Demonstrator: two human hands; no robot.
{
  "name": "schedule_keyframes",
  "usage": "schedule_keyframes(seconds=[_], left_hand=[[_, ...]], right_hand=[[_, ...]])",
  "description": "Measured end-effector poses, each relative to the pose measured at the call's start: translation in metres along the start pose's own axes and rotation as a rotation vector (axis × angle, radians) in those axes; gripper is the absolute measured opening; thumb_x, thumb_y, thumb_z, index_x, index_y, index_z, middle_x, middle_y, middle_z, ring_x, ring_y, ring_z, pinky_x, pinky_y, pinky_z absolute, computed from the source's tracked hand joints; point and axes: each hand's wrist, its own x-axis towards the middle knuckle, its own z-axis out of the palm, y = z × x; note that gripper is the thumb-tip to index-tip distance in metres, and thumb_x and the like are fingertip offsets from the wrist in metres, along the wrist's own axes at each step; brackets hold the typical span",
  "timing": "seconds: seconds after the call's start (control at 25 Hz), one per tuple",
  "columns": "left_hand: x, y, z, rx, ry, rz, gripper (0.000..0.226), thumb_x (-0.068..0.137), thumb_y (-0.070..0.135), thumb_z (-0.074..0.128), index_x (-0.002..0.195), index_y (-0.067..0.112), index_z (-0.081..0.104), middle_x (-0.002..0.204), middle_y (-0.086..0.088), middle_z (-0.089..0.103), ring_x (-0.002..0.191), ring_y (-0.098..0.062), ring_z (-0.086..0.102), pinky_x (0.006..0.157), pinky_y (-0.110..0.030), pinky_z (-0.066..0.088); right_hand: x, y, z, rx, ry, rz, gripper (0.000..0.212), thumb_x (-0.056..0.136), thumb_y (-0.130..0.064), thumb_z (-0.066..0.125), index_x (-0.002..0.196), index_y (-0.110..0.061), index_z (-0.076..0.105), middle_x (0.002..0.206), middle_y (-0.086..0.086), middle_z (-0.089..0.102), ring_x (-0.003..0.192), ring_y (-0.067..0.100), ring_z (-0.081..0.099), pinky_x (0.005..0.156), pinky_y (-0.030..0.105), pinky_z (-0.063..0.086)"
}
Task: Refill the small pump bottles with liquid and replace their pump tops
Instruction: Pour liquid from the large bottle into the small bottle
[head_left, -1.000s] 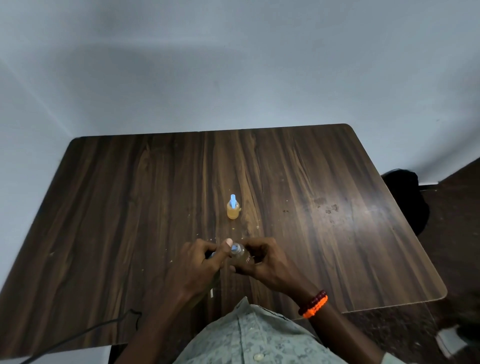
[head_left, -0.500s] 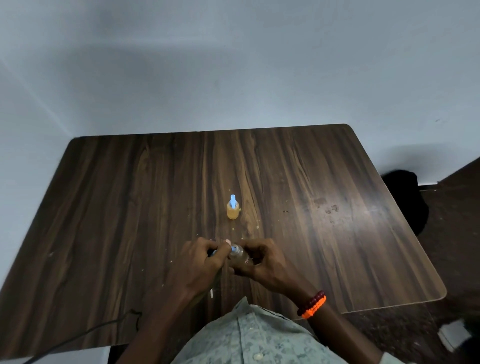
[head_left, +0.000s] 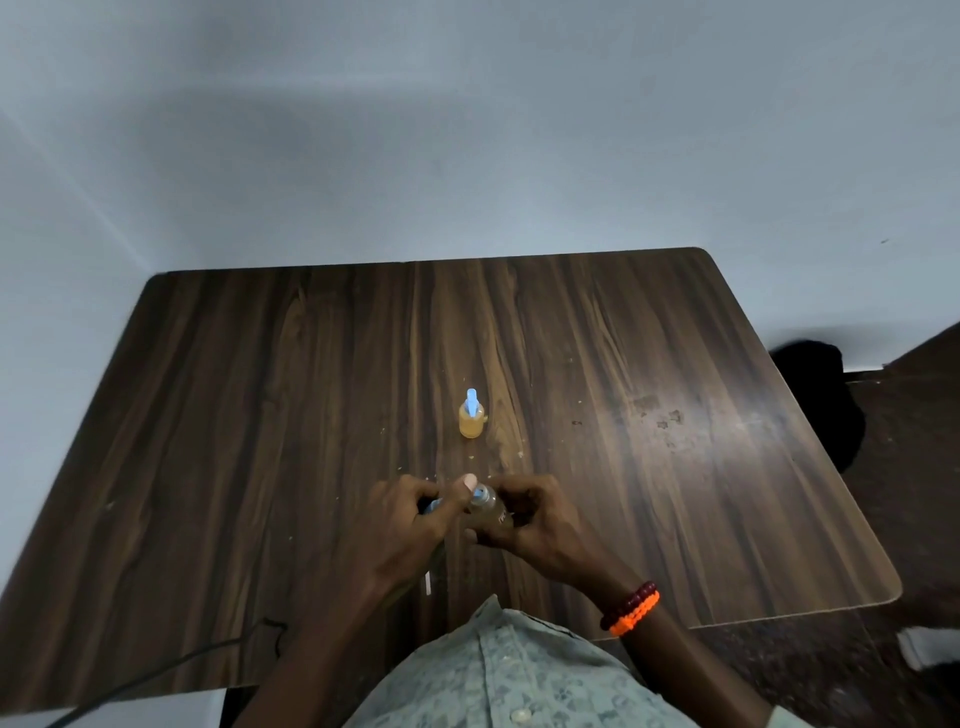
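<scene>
Both my hands meet over the near middle of the dark wooden table (head_left: 260, 415). My right hand (head_left: 530, 519) grips a small clear bottle (head_left: 488, 512) that lies tilted, its open neck pointing up and to the left. My left hand (head_left: 410, 525) is closed around a blue pump top (head_left: 431, 505), whose white dip tube (head_left: 428, 583) sticks out below the hand; the thumb tip rests beside the bottle's neck. A second small bottle (head_left: 471, 422), full of amber liquid and fitted with a pale blue pump top, stands upright farther back at the table's centre.
A dark cable (head_left: 171, 665) runs over the near left edge of the table. Small crumbs and stains dot the wood around and to the right of the standing bottle. A black object (head_left: 821, 395) sits on the floor beyond the table's right edge.
The hands stay together in the same spot; the left thumb has shifted slightly at the bottle's neck. The standing bottle has not moved.
</scene>
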Motion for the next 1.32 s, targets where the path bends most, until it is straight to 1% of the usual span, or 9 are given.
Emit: schedule_keyframes(seconds=[0.08,0.2,0.36,0.48,0.64,0.84,1.08,1.24,1.32], left_hand=[[0.0006,-0.0025,-0.0010,0.004,-0.003,-0.007,0.086,0.078,0.088,0.034,0.074,0.017,0.081,0.052,-0.009,0.058,0.047,-0.008,0.047,0.054,-0.025,0.037],[0.0002,-0.0044,-0.0019,0.001,0.005,-0.002,0.088,0.078,0.089,0.032,0.066,0.015,0.077,0.050,0.000,0.054,0.046,-0.010,0.047,0.055,-0.025,0.038],[-0.0012,-0.0073,-0.0016,-0.003,0.031,-0.015,0.088,0.077,0.087,0.032,0.070,0.012,0.077,0.062,-0.012,0.068,0.059,-0.023,0.063,0.059,-0.038,0.050],[0.0000,-0.0080,-0.0005,-0.002,0.009,-0.011,0.089,0.077,0.085,0.034,0.069,0.008,0.077,0.061,-0.016,0.066,0.054,-0.021,0.058,0.057,-0.037,0.046],[-0.0001,-0.0089,-0.0014,0.010,0.019,0.004,0.092,0.076,0.087,0.032,0.072,0.007,0.078,0.063,-0.016,0.068,0.058,-0.027,0.062,0.057,-0.035,0.045],[-0.0023,-0.0066,-0.0035,-0.009,0.023,-0.007,0.091,0.073,0.084,0.032,0.078,0.007,0.079,0.067,-0.015,0.069,0.060,-0.024,0.061,0.059,-0.029,0.043],[-0.0031,-0.0019,0.0000,-0.052,0.033,0.004,0.083,0.076,0.079,0.036,0.068,0.007,0.077,0.059,-0.013,0.069,0.052,-0.023,0.060,0.053,-0.036,0.046],[-0.0027,-0.0056,0.0006,-0.017,0.057,-0.001,0.101,0.073,0.098,0.030,0.065,0.009,0.076,0.058,-0.015,0.067,0.056,-0.027,0.063,0.056,-0.041,0.051],[-0.0025,-0.0057,-0.0010,-0.039,0.059,0.004,0.090,0.075,0.092,0.034,0.062,0.013,0.075,0.057,-0.014,0.066,0.056,-0.026,0.062,0.054,-0.037,0.048]], right_hand=[[0.0005,0.0000,0.0009,0.002,0.008,0.015,0.026,0.090,-0.019,0.084,0.113,-0.010,0.077,0.106,0.008,0.079,0.099,0.023,0.077,0.084,0.054,0.064],[0.0013,-0.0025,0.0017,-0.001,0.017,0.019,0.025,0.088,-0.020,0.085,0.109,-0.009,0.078,0.102,0.008,0.080,0.095,0.023,0.077,0.082,0.053,0.064],[0.0007,-0.0051,0.0012,-0.005,0.005,0.005,0.028,0.089,-0.020,0.084,0.114,-0.011,0.077,0.105,0.005,0.080,0.096,0.016,0.077,0.081,0.033,0.065],[-0.0002,-0.0059,0.0027,-0.027,0.017,-0.018,0.029,0.089,-0.018,0.085,0.116,-0.010,0.077,0.105,0.004,0.080,0.095,0.013,0.076,0.078,0.023,0.061],[0.0004,-0.0051,0.0018,-0.020,0.023,-0.015,0.029,0.089,-0.016,0.085,0.115,-0.008,0.077,0.106,0.006,0.080,0.096,0.018,0.077,0.082,0.041,0.065],[-0.0007,-0.0035,0.0021,-0.016,0.031,-0.018,0.029,0.089,-0.017,0.085,0.116,-0.009,0.077,0.105,0.005,0.080,0.094,0.015,0.076,0.078,0.031,0.063],[-0.0015,-0.0043,0.0048,0.017,-0.006,-0.014,0.030,0.090,-0.019,0.084,0.116,-0.008,0.076,0.108,0.009,0.080,0.099,0.024,0.078,0.082,0.054,0.064],[-0.0023,-0.0042,0.0016,0.031,0.006,0.024,0.032,0.090,-0.021,0.084,0.118,-0.010,0.076,0.110,0.007,0.080,0.102,0.021,0.078,0.085,0.054,0.065],[-0.0021,-0.0056,0.0023,0.016,0.006,0.023,0.032,0.089,-0.022,0.084,0.118,-0.010,0.076,0.109,0.007,0.080,0.101,0.021,0.078,0.084,0.053,0.065]])
